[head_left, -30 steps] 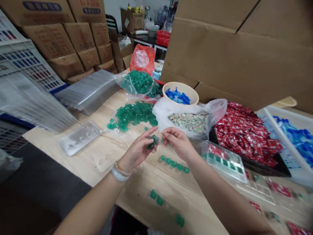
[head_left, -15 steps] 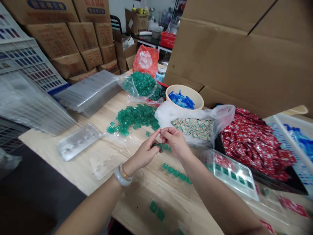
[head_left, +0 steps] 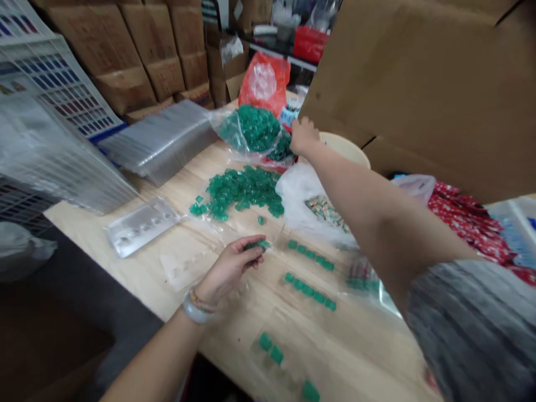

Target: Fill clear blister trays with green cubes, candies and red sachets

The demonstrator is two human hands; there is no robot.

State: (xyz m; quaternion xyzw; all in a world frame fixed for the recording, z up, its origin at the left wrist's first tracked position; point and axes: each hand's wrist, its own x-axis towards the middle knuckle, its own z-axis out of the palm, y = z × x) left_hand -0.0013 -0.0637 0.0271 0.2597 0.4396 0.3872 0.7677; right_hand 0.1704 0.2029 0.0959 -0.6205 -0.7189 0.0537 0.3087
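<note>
My left hand (head_left: pixel 240 255), with a pale bangle at its wrist, is closed around a few small green square pieces above the middle of the table. My right hand (head_left: pixel 304 137) is stretched out at the back, between the clear bag of green pieces (head_left: pixel 255 128) and the cream bowl (head_left: pixel 345 146). Its fingers point down and are partly hidden, so what they touch cannot be told. A loose heap of green pieces (head_left: pixel 243 190) lies beyond my left hand. Rows of green pieces (head_left: pixel 310 291) lie to its right, with a green pair (head_left: pixel 271 347) nearer me.
Clear plastic trays (head_left: pixel 142 226) lie at the left, beside stacked clear trays (head_left: pixel 163 139). My right arm partly covers a white bag of small striped packets (head_left: pixel 324 209). Red patterned packets (head_left: pixel 469 218) lie at the right. A cardboard sheet (head_left: pixel 419 95) stands behind.
My right hand has left my left hand and reached to the back beside the bowl. My left hand has stayed near the middle with green pieces. The view has shifted.
</note>
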